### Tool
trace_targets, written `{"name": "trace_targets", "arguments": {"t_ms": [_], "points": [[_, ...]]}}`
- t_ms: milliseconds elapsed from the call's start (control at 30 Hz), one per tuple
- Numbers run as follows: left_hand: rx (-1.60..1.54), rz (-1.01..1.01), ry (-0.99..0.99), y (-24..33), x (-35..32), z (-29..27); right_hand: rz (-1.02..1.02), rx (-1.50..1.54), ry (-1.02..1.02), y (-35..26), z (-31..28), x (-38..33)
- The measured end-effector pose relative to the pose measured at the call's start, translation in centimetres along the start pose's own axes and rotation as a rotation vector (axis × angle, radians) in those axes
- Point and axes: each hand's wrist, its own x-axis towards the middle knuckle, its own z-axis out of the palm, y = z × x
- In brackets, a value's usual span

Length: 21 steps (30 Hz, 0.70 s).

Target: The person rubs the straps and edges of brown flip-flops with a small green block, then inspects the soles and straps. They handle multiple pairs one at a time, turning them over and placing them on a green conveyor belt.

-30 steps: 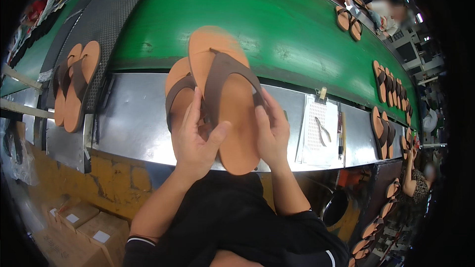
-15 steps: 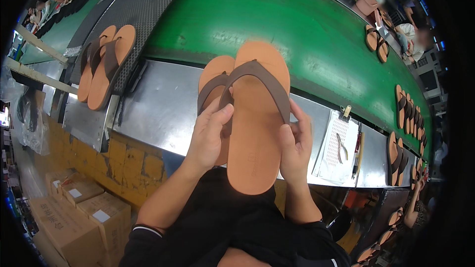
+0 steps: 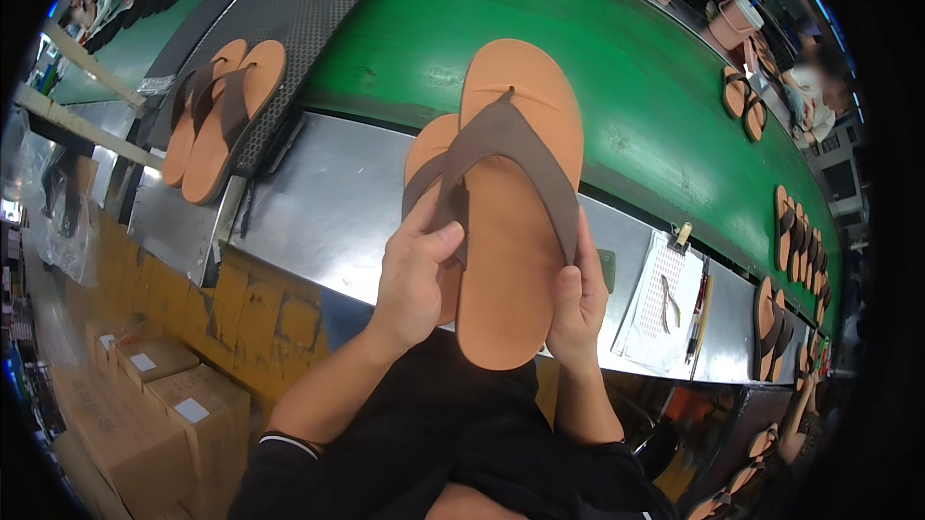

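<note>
While both hands were raised over the near edge of a silver-grey metal table [image 3: 318,202], a broad, glossy green belt [image 3: 665,144] extended along its far side. To the right on the table lay a white printed sheet [image 3: 638,332] beneath a metal clip [image 3: 681,236], with silver pliers [image 3: 667,303] resting on it and slender pen-like sticks [image 3: 700,318] just beside. Tan sandals with brown straps [image 3: 782,231] formed a row on the belt at right. Another tan pair [image 3: 207,159] rested at left, beside a black textured mat [image 3: 289,0]; brown cardboard boxes [image 3: 198,419] stood at lower left. A dark green object [image 3: 607,267] was partly hidden by the right hand [image 3: 578,318].

The tan, round-ended flip-flop sandal [image 3: 511,260], with its wide, dark-brown, V-shaped strap, was held above the table edge, toe pointing away from the person, footbed in view. The left hand [image 3: 409,289] gripped its left side, thumb against the strap; the right hand clasped its right edge. It overlapped a second tan sandal [image 3: 430,144], obscuring much of it; whether the left hand also gripped that one could not be told.
</note>
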Motion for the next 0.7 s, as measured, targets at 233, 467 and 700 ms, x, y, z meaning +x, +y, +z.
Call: {"name": "trace_targets", "arguments": {"t_ms": [233,467,700], "points": [[0.038,0.004,0.014,-0.3,-0.3,-0.4,0.021,0.03,-0.051,0.2,-0.3,-0.7],[0.02,-0.182,0.029,0.8,-0.1,-0.1,0.107,0.123,-0.021,-2.4,0.3,-0.1],[-0.151,-0.374,-0.013,0.3,0.4,0.7,0.286,0.358,0.158,-3.1,0.5,-0.2]]}}
